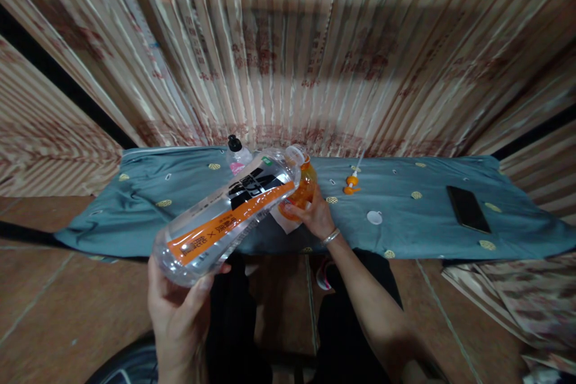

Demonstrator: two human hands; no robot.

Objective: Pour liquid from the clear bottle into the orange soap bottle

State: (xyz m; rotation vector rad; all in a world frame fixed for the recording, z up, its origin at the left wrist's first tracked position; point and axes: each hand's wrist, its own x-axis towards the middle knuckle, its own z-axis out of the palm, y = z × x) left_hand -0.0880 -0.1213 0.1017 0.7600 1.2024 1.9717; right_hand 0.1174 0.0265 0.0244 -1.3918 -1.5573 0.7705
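Nearest, btm L, part of a wheel (128, 366); dark-clad legs (234, 318) below the table edge. L hand (180, 306) is closed round the base of a big clear bottle (234, 213), thumb on the near side. Bottle's see-thru plastic, shiny, tilted w/ base low & near, neck up & away to the R; label has a wide orange stripe w/ dark print, big blk lettering & a small green mark. Can't tell how full. R hand (317, 216), w/ a bracelet (331, 236) on the wrist, grips a smaller orange bottle (306, 183), see-thru too, over the blue-green cloth (405, 180). Clear bottle's neck is right at its top; can't tell if they touch. R of that hand: white disc (374, 217), then an orange pump (352, 182) w/ a pale tube, lying flat; dark phone (468, 209) well apart, far R. Beyond the clear bottle, a small bottle (237, 157) w/ blk top. Behind all, striped sheeting (288, 72) w/ reddish print.
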